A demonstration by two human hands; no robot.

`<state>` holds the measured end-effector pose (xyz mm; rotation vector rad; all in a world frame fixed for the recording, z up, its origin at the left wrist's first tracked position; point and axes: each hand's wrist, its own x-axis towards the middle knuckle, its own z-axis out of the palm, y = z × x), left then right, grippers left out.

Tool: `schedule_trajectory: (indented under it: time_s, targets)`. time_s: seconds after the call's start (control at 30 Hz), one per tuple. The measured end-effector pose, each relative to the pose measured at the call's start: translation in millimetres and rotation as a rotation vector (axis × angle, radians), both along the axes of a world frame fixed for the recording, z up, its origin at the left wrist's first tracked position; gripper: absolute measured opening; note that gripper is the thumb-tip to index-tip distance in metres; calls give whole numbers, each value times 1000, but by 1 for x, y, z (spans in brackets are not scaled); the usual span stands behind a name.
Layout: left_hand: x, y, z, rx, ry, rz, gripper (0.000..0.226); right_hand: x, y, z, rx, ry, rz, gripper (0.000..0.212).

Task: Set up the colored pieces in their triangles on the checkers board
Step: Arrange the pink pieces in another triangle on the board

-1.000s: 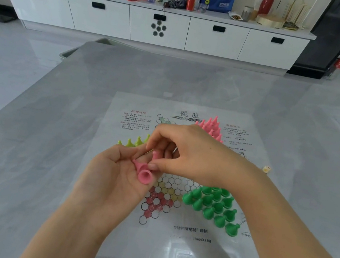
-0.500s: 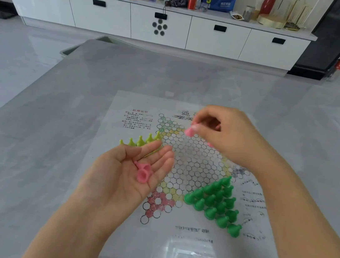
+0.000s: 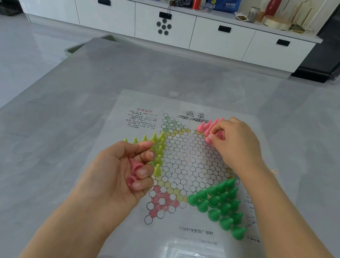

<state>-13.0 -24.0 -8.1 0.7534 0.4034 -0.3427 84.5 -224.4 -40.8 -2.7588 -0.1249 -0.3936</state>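
On the printed checkers board [image 3: 181, 167], the near-right green pieces [image 3: 220, 203] and left yellow-green pieces [image 3: 157, 149] fill their triangles. The left hand [image 3: 119, 174] curls around spare pink pieces [image 3: 134, 168], while farther off the right hand [image 3: 234, 143] pinches one pink piece [image 3: 209, 138] into the unfinished far-right pink triangle [image 3: 206, 126].

Board [image 3: 171, 234] on table [image 3: 30, 153], piece clusters at its left [image 3: 157, 149], far-right [image 3: 207, 126], near-right [image 3: 221, 206] triangles
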Motion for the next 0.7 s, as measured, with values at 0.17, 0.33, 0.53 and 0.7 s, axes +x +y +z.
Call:
schedule_trajectory:
  time_s: [0.17, 0.33, 0.53, 0.7]
  targets:
    - [0, 1, -1, 0, -3, 1, 14, 3, 1, -2, -17, 2, -11, 17]
    - [1, 2, -1, -1, -3, 4, 13, 4, 0, -5, -2, -7, -13, 19]
    - [0, 2, -1, -6, -4, 5, 14, 4, -3, -7, -13, 3, -1, 13]
    - [2, 2, -1, -35, -2, 10, 13, 4, -3, 3, 86, 20, 13, 2]
